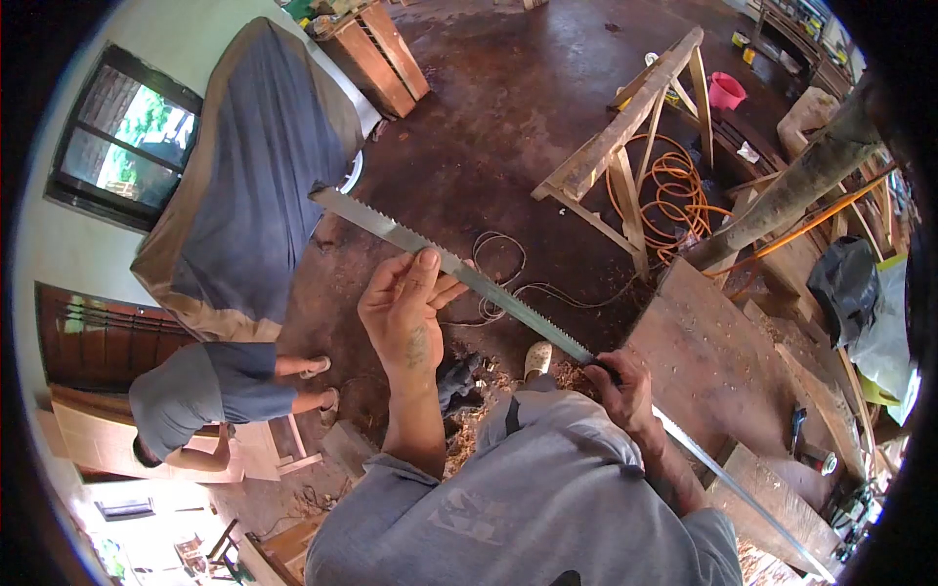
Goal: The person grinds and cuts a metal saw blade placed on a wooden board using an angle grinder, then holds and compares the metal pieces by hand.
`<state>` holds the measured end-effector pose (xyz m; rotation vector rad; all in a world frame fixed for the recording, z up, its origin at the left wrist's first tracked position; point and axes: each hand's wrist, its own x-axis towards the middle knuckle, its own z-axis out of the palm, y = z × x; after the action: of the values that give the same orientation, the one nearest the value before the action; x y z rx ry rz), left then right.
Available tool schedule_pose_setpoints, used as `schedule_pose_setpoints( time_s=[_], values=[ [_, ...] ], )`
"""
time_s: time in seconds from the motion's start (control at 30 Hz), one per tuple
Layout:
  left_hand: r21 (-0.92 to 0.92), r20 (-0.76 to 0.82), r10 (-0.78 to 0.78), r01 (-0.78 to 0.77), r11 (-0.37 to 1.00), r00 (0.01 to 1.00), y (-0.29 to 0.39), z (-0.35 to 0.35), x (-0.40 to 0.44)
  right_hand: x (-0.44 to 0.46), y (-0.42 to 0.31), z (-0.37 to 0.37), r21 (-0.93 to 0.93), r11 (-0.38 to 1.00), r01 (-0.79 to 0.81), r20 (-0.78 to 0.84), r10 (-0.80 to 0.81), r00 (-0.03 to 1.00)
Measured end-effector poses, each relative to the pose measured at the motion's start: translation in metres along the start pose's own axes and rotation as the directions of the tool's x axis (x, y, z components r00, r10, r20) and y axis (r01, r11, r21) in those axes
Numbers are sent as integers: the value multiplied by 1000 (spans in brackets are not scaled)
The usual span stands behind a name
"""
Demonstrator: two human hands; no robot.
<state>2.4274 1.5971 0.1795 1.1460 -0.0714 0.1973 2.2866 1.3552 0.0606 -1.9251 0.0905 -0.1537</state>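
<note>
From my remote seat, with 12 at the top of the view, the main risk I see is a cut. The saw blade (521,314) runs from 10 o'clock down towards 4 o'clock, its teeth along the upper edge, and both hands are bare. If it twists or slides, the teeth could bite the thumb or fingertips pinching it. The strip appears to carry on past the wrist at 4 o'clock, near the forearm, so a careless turn could scrape skin or catch the shirt (489,488). It also looks thin enough to flex, and a bend let go suddenly could whip. The free tip at 10 o'clock has no support; the other person (186,396), at 8 o'clock, seems well apart from it.

My left hand (403,311), just off centre at 9 o'clock, is nearly closed in a pinch: thumb flat on the blade's face, fingers behind, one fingertip close to the teeth. My right hand (625,391), at 4 o'clock, is curled closed around the blade beside the wooden board (708,356). I can't tell how firmly it squeezes, or what the dark patch under its fingers is.
</note>
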Motion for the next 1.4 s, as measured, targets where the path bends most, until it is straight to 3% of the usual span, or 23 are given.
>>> schedule_pose_setpoints(
  time_s=[0.3, 0.5, 0.9, 1.07, 1.3, 1.4],
  values=[
    [-66, -30, -100, 98, 993, 994, 4, -7, -1, -3, 6, 0, -30, 999, 40, 58, -38, 998],
    [-180, -30, -155, 147, 973, 987, 11, 4, -6, -1, 4, 2, 9, 996, -85, 31, 85, 996],
    [1, 11, -52, 52, 999, 999, 5, 19, -14, 1, 6, 0, 50, 988, -146, 30, 144, 989],
    [50, 36, -37, 35, 998, 999, 11, 25, -16, 1, 11, -1, 4, 998, -56, 6, 56, 998],
    [90, 22, -9, 7, 996, 1000, 6, 15, -19, -3, 8, 0, 37, 994, -104, -1, 104, 995],
    [143, -9, 9, -8, 990, 1000, 7, 15, -21, -3, 6, 4, -44, 997, -64, -12, 64, 998]
  ],
)
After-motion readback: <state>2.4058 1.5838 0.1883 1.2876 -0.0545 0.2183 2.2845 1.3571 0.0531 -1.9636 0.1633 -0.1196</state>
